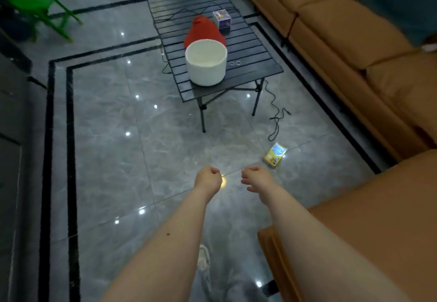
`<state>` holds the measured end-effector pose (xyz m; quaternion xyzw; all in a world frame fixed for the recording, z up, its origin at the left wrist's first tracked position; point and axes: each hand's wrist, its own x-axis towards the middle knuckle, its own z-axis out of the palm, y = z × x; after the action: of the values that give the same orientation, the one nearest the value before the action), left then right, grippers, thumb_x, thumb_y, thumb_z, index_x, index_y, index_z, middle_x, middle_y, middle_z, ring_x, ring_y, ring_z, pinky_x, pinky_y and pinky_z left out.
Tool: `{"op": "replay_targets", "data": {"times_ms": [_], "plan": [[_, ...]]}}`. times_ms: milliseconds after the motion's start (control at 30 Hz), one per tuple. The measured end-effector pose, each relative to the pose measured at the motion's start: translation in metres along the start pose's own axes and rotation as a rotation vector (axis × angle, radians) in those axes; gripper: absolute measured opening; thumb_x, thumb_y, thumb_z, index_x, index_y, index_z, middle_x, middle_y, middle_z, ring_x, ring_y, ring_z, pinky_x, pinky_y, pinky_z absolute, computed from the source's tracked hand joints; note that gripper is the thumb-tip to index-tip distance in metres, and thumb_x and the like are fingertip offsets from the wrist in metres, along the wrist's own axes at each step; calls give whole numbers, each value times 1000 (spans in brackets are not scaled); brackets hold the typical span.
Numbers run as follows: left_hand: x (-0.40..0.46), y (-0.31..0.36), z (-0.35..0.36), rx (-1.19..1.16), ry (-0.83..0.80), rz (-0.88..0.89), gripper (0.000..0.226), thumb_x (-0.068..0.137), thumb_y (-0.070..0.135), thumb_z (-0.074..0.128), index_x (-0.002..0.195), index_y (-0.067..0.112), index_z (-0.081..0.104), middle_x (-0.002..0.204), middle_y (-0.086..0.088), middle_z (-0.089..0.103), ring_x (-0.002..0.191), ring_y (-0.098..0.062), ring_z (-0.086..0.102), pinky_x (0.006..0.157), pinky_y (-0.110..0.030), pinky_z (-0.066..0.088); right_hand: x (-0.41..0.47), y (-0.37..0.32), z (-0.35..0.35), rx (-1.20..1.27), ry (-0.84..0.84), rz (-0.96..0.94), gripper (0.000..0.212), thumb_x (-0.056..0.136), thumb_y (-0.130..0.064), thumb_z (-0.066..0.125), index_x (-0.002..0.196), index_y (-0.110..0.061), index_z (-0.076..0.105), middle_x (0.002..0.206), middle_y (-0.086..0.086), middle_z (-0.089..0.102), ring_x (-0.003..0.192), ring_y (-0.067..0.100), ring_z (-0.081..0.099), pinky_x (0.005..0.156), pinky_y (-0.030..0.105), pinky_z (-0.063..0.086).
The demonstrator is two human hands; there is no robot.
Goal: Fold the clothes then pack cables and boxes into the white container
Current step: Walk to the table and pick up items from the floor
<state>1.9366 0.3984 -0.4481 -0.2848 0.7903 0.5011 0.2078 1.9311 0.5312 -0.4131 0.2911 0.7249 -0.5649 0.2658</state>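
A white round container [206, 70] stands on the front part of a low black slatted table [250, 65]. Behind it lies a red garment [203, 31] in a heap. A small purple-and-white box [222, 19] sits at the table's back right. One black cable [170, 17] lies across the table's back, and another black cable [275, 112] trails on the floor by the right table leg. A yellow-and-blue box [275, 155] lies on the floor. My left hand [209, 176] and my right hand [254, 177] hang over the floor with loosely curled fingers, holding nothing.
An orange sofa [354, 41] runs along the right side and wraps round to the front right. A green chair [35, 1] stands at the back left. Two small rings [235, 63] lie on the table beside the container. The floor is glossy grey tile [142, 148].
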Motion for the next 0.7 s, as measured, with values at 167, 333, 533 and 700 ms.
{"op": "replay_targets", "data": {"times_ms": [167,333,533,700], "plan": [[50,71,29,117,-114,52,22,91,8,46,98,-1,66,107,-22,65,103,-32,63,91,-39,49,44,-43,-40,101,111,23,13,90,-7,51,79,-14,55,86,12,53,81,21,55,54,22,33],[99,157,83,232,-209,164,26,90,3,45,66,-3,56,85,-36,53,83,-17,54,85,-46,49,102,-83,-101,231,228,65,24,89,-4,49,69,-17,51,77,7,50,59,13,52,52,21,32],[165,261,155,326,-271,207,31,95,18,44,92,-5,65,101,-25,67,99,-30,66,88,-40,50,173,-143,-189,297,343,88,21,88,-4,51,70,-14,53,85,12,52,63,16,54,52,22,35],[209,334,204,302,-316,220,25,93,11,46,78,0,62,80,-14,55,80,-21,55,75,-36,49,222,-192,-246,326,401,109,25,88,-4,52,66,-16,49,83,11,53,83,21,57,53,22,35]]}}
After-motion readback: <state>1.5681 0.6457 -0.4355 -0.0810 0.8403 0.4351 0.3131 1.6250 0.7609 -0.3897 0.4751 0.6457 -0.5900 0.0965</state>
